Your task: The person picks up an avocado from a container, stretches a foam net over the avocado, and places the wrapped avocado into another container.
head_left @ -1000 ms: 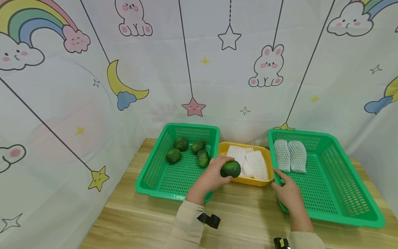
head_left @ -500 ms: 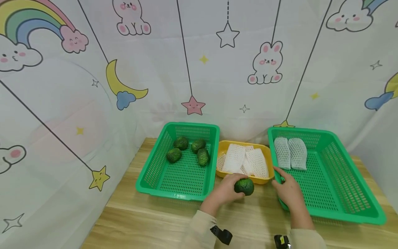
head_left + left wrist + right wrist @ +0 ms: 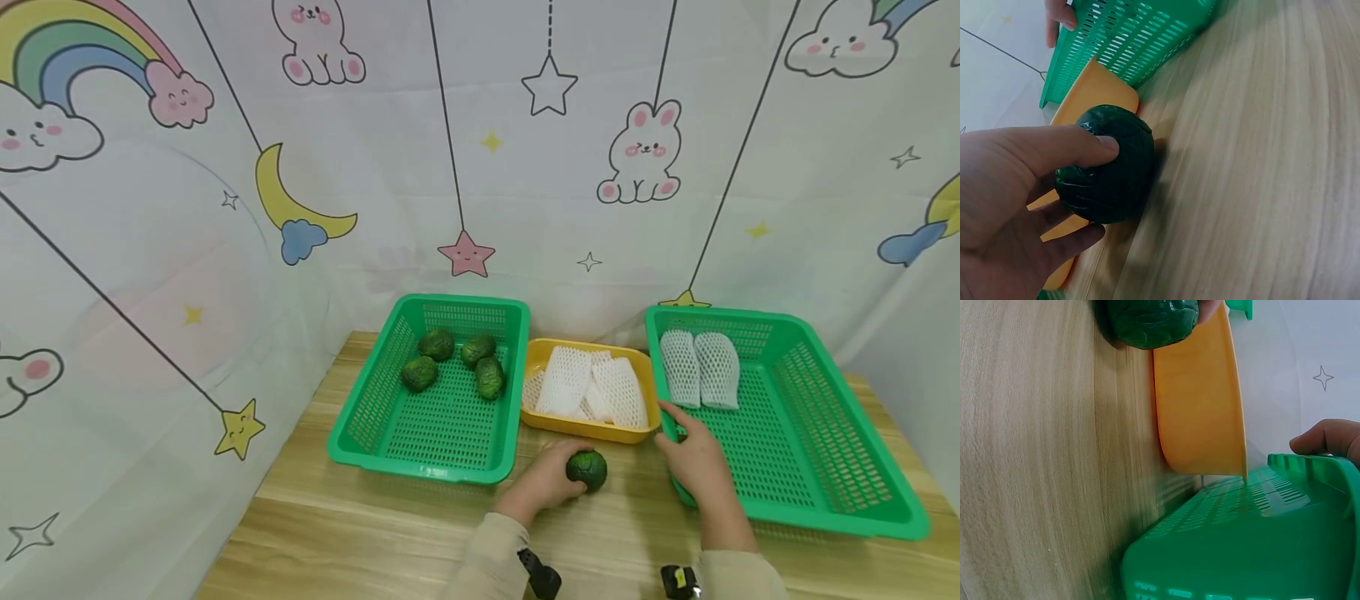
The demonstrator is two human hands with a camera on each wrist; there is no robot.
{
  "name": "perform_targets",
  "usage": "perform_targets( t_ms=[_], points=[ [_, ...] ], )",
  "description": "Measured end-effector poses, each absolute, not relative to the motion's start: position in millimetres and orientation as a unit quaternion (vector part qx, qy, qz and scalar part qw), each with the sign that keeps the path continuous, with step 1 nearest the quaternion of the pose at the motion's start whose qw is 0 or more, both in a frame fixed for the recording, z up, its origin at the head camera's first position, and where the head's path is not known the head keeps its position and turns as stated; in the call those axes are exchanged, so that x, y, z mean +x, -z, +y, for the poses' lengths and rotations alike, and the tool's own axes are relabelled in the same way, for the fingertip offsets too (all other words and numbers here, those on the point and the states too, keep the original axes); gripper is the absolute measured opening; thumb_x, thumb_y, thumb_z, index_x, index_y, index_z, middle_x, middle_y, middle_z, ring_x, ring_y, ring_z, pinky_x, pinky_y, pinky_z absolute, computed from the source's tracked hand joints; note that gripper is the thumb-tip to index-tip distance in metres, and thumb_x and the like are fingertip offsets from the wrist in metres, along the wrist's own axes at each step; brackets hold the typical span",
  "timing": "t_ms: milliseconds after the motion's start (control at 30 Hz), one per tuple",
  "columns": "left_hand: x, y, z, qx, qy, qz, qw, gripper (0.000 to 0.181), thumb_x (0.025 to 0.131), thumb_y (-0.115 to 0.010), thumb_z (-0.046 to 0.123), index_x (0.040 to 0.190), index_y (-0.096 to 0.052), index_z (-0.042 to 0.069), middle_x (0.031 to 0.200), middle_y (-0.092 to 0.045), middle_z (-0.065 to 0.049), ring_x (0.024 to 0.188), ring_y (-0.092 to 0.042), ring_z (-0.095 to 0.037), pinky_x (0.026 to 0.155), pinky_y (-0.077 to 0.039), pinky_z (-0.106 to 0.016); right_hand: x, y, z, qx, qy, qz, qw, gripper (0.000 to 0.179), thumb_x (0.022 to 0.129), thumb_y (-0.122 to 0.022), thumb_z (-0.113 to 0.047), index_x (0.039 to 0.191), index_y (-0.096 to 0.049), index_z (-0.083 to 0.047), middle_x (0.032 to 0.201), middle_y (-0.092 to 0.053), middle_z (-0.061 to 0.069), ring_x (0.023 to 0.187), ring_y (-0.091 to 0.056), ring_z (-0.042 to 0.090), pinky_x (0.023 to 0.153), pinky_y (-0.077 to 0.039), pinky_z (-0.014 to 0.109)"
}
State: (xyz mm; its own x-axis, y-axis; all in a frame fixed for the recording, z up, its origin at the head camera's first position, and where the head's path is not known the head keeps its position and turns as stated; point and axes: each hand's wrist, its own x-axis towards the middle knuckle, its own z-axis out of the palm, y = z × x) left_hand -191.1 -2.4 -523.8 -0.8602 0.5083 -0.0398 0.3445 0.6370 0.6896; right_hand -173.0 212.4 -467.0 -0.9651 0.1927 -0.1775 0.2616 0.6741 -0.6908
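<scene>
head: high, forward-down | both wrist cams: low, close, rolled sideways | wrists share: avocado (image 3: 1113, 184), yellow tray (image 3: 1200, 400)

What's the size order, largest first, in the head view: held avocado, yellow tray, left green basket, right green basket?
1. Right green basket
2. Left green basket
3. Yellow tray
4. Held avocado, partly covered by the left hand

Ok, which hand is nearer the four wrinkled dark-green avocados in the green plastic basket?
Left. The left hand grips another avocado by the near right corner of their basket; the right hand is farther, at the other green basket, past the yellow plastic tray.
</scene>
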Motion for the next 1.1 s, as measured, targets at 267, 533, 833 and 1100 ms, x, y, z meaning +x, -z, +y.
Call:
perform_targets(
  t_ms=[267, 533, 833, 1100],
  points=[
    [-194, 525, -6, 0.241, -0.358, 0.895, 0.109, 0.058, 0.075, -0.076, 0.007, 0.128, -0.054, 0.017, 0.126, -0.054, 0.002, 0.114, -0.047, -0.018, 0.090, -0.041, -0.033, -175, 465, 211, 0.122, 0.389, 0.912, 0.047, 0.058, 0.090, -0.047, -0.016, 0.146, -0.031, -0.015, 0.138, -0.033, 0.029, 0.064, -0.042, 0.023, 0.053, -0.036, 0.033],
    [-192, 508, -14, 0.259, -0.361, 0.887, 0.126, 0.061, 0.077, -0.075, 0.009, 0.132, -0.050, 0.018, 0.132, -0.048, 0.003, 0.121, -0.042, -0.017, 0.094, -0.039, -0.033, -179, 463, 208, 0.102, 0.382, 0.917, 0.046, 0.057, 0.091, -0.048, -0.018, 0.145, -0.031, -0.010, 0.139, -0.029, 0.032, 0.098, -0.045, 0.039, 0.070, -0.043, 0.047],
    [-188, 461, -51, 0.245, -0.557, 0.791, 0.061, 0.037, 0.089, -0.063, 0.012, 0.125, -0.054, 0.011, 0.112, -0.061, -0.006, 0.101, -0.058, -0.020, 0.087, -0.046, -0.035, -214, 466, 159, 0.005, 0.330, 0.939, -0.101, 0.038, 0.089, -0.059, -0.019, 0.124, -0.056, -0.006, 0.130, -0.042, 0.021, 0.118, -0.034, 0.042, 0.091, -0.030, 0.058],
    [-193, 473, -74, 0.161, -0.581, 0.797, -0.024, 0.021, 0.093, -0.058, 0.015, 0.113, -0.062, 0.011, 0.097, -0.065, -0.005, 0.088, -0.058, -0.015, 0.075, -0.047, -0.029, -248, 498, 123, 0.036, 0.289, 0.957, -0.015, 0.048, 0.089, -0.062, -0.034, 0.127, -0.050, -0.007, 0.091, -0.061, 0.008, 0.084, -0.051, 0.028, 0.070, -0.043, 0.043]
  ],
)
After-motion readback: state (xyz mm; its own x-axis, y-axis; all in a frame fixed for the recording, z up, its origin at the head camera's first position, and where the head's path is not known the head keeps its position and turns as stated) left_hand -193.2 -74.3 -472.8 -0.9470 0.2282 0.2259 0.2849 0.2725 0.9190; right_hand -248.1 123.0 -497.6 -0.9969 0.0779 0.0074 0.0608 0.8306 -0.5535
